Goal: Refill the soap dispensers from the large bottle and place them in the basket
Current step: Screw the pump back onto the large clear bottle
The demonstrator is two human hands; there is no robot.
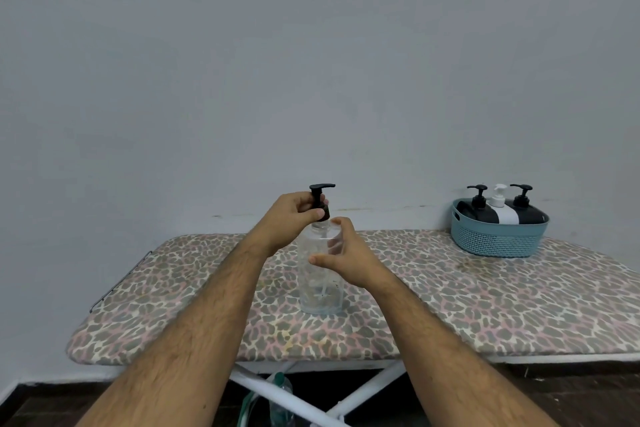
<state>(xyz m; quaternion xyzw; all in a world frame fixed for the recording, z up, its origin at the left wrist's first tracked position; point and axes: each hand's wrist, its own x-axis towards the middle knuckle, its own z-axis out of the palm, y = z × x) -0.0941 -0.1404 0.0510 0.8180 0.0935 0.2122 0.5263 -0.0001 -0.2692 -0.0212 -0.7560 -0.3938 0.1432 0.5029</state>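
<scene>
A clear, nearly empty dispenser bottle stands upright in the middle of the ironing board. My left hand pinches its black pump head at the bottle's neck. My right hand wraps around the bottle's upper body from the right. At the far right a blue basket holds two black dispensers and a white one between them. The large refill bottle is not on the board.
The board has a leopard-print cover and white crossed legs. A greenish plastic bottle lies on the dark floor under the board. A plain grey wall runs right behind the board.
</scene>
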